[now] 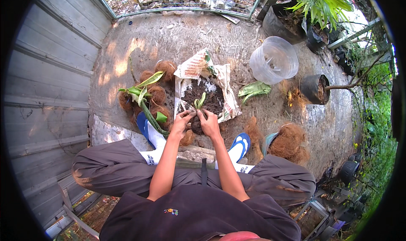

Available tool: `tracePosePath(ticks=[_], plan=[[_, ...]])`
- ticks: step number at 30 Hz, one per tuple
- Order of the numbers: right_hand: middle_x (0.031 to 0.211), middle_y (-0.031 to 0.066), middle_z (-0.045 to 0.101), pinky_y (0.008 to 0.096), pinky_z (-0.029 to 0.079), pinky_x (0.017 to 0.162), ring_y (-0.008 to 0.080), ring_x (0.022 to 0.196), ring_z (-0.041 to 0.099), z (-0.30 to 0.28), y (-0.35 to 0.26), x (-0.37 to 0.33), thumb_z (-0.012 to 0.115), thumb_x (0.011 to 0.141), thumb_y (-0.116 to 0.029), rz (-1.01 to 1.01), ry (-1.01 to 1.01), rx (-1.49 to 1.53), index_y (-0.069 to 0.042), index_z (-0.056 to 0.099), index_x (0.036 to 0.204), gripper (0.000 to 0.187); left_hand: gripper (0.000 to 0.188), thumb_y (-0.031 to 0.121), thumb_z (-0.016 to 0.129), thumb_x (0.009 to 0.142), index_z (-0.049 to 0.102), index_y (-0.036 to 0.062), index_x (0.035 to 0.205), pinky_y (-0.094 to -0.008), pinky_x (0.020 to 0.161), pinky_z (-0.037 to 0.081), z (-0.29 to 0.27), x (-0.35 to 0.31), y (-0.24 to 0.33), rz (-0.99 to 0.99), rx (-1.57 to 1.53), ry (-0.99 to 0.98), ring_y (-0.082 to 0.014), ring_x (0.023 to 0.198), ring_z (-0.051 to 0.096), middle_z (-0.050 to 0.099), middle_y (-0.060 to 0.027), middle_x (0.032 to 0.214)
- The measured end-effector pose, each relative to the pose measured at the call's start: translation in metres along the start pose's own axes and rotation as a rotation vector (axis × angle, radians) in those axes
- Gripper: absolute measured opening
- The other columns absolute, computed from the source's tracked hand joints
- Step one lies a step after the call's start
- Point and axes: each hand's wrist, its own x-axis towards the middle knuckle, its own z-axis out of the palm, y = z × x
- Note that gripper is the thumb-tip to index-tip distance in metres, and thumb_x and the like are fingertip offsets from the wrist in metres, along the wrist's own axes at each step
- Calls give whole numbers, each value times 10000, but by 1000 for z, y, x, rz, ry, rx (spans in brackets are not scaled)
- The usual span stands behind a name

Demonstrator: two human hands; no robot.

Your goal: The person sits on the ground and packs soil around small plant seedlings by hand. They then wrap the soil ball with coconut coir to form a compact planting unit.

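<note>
Seedling grasped two-handed at the sack's near edge

Clock positions from the hands; 12 directly away from the person. Small seedling with upright green leaves (200,101) at centre, dark brown rounded soil clump (196,126) beneath it. Left hand (182,122): grip closed at the seedling's base. Right hand (208,121): likewise, from the opposite side, fingertips close to the left's. At 12, opened white plastic sack with red print (189,71), dark loose soil (211,93) inside. At 10, brown balls of coconut-like fibre (158,96), long green leaves (149,81) lying over them. At 2, clear round plastic tub (275,59). Between 3 and 4, shaggy brown fibre heap (289,141) on grey rough concrete floor (122,33).
</note>
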Motion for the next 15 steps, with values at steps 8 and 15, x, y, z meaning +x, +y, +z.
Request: tracePosePath(ticks=[8,15], plan=[[1059,323,711,444,518,923,446,1044,698,3,4,-5,582,1015,-359,-8,15,46,94,709,1135,485,108,139,767,937,719,87,1018,-240,525,476,8,-14,22,-79,-20,-6,-84,730,671,717,18,869],[1083,325,710,457,507,974,460,1076,683,9,16,-4,576,1012,-395,-14,42,2,83,715,1159,519,116,111,787,924,734,25,983,-276,564,530,-5,1,15,-69,82,-27,-114,723,680,729,-41,880]])
